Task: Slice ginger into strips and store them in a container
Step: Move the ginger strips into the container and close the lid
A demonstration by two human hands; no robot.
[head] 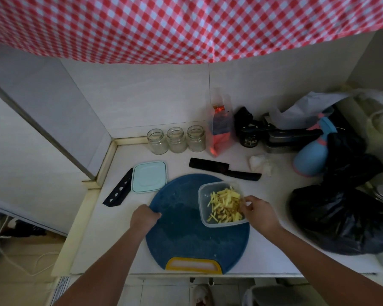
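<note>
A clear plastic container (202, 196) full of yellow ginger strips (224, 205) sits on the right half of a round blue cutting board (186, 235) with a yellow handle. My right hand (260, 214) grips the container's right rim, fingers reaching among the strips. My left hand (144, 217) holds the board's left edge with curled fingers. The container's pale blue lid (149, 176) lies on the counter to the upper left. A black knife (224, 172) rests behind the board.
A black knife sheath (117, 192) lies left of the lid. Three empty glass jars (176, 140) stand at the back wall beside an orange packet (221, 129). A blue spray bottle (312, 154), tins and black plastic bags (345, 219) crowd the right side.
</note>
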